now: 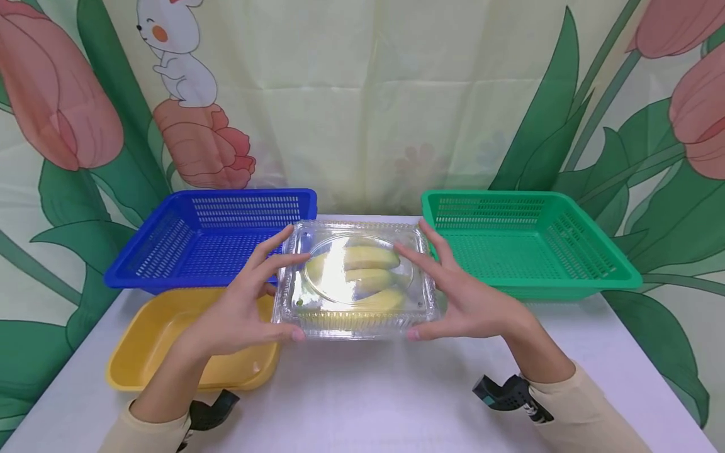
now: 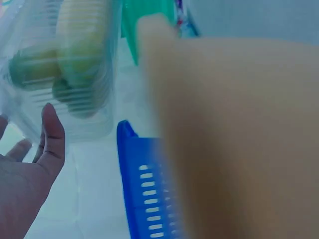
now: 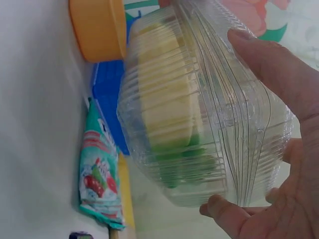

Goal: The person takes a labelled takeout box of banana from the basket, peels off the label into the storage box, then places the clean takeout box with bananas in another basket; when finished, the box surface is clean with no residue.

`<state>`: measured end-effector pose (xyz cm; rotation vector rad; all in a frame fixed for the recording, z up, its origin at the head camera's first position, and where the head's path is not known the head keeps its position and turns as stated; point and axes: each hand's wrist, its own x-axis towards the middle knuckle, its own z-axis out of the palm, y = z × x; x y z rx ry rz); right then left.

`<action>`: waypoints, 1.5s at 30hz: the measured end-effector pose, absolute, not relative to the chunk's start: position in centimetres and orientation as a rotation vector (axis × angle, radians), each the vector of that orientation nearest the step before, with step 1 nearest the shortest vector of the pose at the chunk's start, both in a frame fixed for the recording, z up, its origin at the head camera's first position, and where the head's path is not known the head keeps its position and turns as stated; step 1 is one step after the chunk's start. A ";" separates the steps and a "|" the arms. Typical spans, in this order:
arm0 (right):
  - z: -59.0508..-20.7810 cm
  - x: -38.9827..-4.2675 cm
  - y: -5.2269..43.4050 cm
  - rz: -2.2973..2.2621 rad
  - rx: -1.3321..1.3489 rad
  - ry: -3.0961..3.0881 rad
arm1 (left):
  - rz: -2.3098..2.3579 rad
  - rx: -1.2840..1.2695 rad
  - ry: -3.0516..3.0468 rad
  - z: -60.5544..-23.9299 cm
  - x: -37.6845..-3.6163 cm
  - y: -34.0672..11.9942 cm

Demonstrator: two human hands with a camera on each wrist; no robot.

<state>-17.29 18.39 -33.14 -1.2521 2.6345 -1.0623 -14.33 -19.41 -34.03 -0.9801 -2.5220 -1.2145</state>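
Note:
Both hands hold up a clear plastic clamshell box (image 1: 354, 324) above the middle of the table, tilted so its lid shows in the head view. Through the plastic I see several yellow bananas (image 1: 370, 277), greenish at their ends in the right wrist view. My left hand (image 1: 238, 314) grips the box's left side, thumb at the near edge and fingers on the lid. On the opposite side my right hand (image 1: 467, 299) grips it the same way. The lid looks closed. A large blurred shape covers the right half of the left wrist view.
A blue basket (image 1: 187, 277) stands at the back left, a green basket (image 1: 527, 286) at the back right. In front of the blue one sits a yellow tub (image 1: 127, 352), partly behind my left forearm. The right wrist view shows a green fruit-printed packet (image 3: 99, 184).

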 end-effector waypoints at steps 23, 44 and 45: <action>-30.0 -20.2 12.4 -1.032 -1.372 2.695 | -1.318 -0.839 -2.417 -31.5 -15.2 -24.0; -30.6 -23.6 5.9 -1.171 -1.346 2.639 | -1.243 -0.682 -2.445 -29.1 -16.0 -28.8; -30.6 -23.8 5.5 -1.178 -1.347 2.637 | -1.244 -0.672 -2.436 -29.1 -16.0 -29.1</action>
